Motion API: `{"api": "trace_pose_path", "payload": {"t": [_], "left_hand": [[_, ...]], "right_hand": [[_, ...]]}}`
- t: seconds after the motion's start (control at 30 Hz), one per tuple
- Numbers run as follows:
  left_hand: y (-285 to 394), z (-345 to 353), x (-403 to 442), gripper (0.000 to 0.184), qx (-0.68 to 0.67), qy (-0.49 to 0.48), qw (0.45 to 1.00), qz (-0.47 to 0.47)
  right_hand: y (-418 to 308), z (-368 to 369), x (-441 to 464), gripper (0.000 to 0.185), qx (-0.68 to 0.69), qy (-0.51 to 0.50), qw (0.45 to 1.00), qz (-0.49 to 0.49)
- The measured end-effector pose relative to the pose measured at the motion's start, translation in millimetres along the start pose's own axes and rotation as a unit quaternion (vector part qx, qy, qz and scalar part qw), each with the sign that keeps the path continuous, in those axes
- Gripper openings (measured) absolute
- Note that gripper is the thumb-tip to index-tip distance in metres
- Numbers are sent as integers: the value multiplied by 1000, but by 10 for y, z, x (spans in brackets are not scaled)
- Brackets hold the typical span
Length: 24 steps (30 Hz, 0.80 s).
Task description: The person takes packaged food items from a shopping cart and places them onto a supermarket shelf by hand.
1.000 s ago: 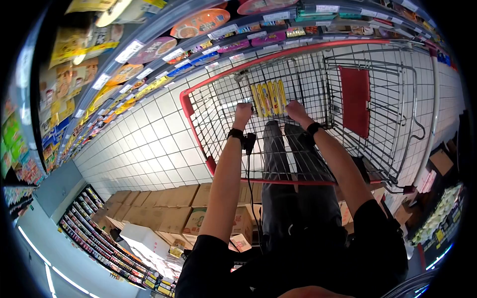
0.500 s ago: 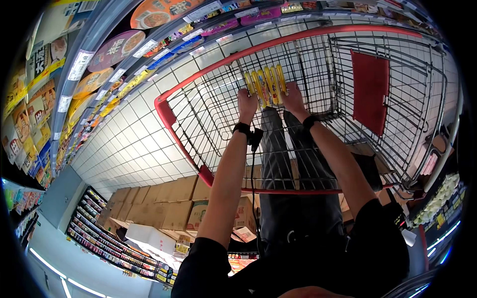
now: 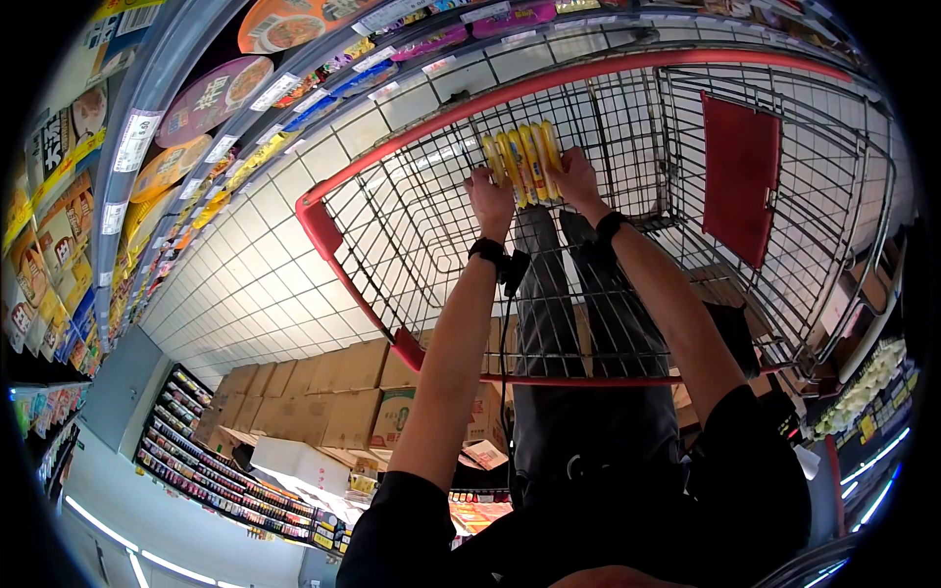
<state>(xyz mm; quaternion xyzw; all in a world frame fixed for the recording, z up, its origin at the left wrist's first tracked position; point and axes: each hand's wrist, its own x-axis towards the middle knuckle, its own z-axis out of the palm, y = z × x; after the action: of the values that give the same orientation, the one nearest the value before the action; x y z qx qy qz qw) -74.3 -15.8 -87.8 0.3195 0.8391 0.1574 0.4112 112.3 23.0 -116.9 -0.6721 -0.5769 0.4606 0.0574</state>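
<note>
A flat pack of yellow sausages (image 3: 522, 165), with the sticks side by side, is in both hands inside the wire shopping cart (image 3: 608, 63). My left hand (image 3: 491, 203) grips its left edge, fingers curled at the side. On the opposite edge, my right hand (image 3: 575, 180) is closed around the pack's side. The fingertips are partly hidden behind the pack. Both wrists wear black bands, and a cable runs from the left one. My legs show through the cart's wire below the pack.
A shelf (image 3: 211, 103) of bowl noodles and snack packs curves along the left and top. Cardboard boxes (image 3: 323, 416) are stacked at lower left, beside a white box (image 3: 299, 464). The cart has a red panel (image 3: 742, 176) at right. White tiles (image 3: 265, 260) cover the floor.
The pack has tilted slightly and shifted a little up in view, still between both hands. The left hand has turned slightly. The view has shifted a little.
</note>
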Motion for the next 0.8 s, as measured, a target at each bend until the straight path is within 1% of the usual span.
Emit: {"api": "trace_pose_path", "payload": {"t": [0.03, 0.07, 0.1, 0.13, 0.2, 0.27, 0.33, 0.43, 0.5, 0.53, 0.57, 0.6, 0.63, 0.73, 0.8], "left_hand": [[39, 3, -14, 40, 0, -1, 1000, -1], [86, 14, -30, 38, -1, 19, 1000, -3], [86, 31, -32, 36, -3, 38, 999, -5], [78, 32, -22, 36, -3, 38, 999, -6], [83, 28, -6, 31, 32, 37, 999, 7], [107, 11, -5, 30, 33, 35, 999, 7], [99, -1, 15, 29, 33, 33, 999, 8], [113, -37, 30, 28, 48, 27, 998, 17], [139, -41, 45, 29, 25, -7, 999, -33], [146, -36, 43, 29, 25, -7, 999, -33], [153, -23, 36, 30, 18, 7, 1000, -16], [147, -12, 31, 31, 10, 21, 1000, 1], [138, -10, 30, 31, 10, 20, 1000, 0], [150, -27, 37, 32, 21, 30, 999, 4], [180, -45, 13, 32, -12, 44, 999, -13]], "right_hand": [[-29, -15, -9, 37, 11, -22, 999, 28], [-66, -20, -21, 37, 10, -23, 999, 28], [-102, -20, -33, 37, 45, -27, 998, 36], [-138, -20, -40, 38, 81, -31, 995, 43], [-202, -35, -54, 38, 73, -41, 995, 61], [-259, -62, -68, 39, 66, -51, 993, 80], [-215, -14, -54, 36, 73, -45, 996, 36], [-245, -7, -68, 33, 70, -42, 996, 34], [-281, -11, -86, 33, 74, -33, 996, 34], [-290, -8, -94, 32, 77, -24, 996, 34], [-301, 6, -102, 32, 78, -25, 996, 34], [-284, 45, -110, 32, 70, 0, 997, 11], [-262, 72, -119, 31, 63, 24, 998, -13], [-258, 67, -135, 32, 87, 23, 995, -32], [-281, 57, -140, 33, 64, 30, 997, -41]]}}
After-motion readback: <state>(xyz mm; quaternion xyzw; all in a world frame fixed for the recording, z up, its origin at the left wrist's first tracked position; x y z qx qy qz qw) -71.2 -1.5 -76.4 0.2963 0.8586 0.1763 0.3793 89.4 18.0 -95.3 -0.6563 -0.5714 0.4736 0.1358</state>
